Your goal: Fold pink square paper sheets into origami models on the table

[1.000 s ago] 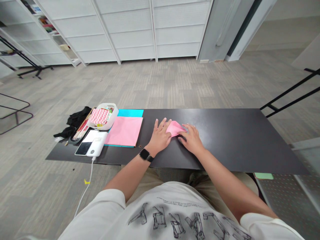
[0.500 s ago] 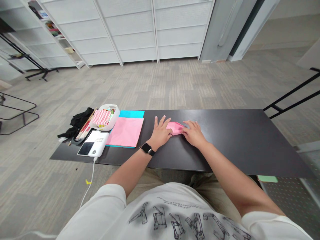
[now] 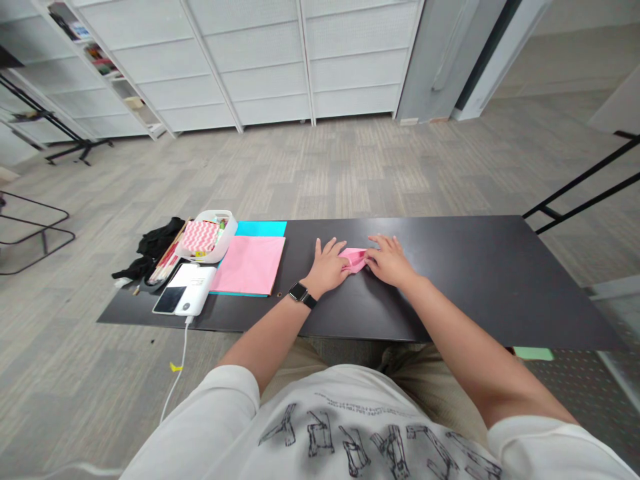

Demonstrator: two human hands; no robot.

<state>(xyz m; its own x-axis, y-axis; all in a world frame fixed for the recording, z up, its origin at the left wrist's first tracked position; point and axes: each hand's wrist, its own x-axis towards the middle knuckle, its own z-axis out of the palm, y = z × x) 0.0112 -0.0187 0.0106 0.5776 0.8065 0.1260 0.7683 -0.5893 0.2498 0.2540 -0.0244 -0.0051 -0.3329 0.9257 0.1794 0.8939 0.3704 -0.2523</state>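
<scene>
Paper [image 3: 355,256], pink, small and partly folded, lies on the flat dark counter [image 3: 475,280] between the two hands, which presumably gives it firm backing. The left hand [image 3: 327,269] has its fingers spread and its thumb on the paper's left side, likely to steady it. The right hand [image 3: 391,263] seems to pinch the right edge between thumb and forefinger, probably to control the crease, its other fingers raised clear.
</scene>
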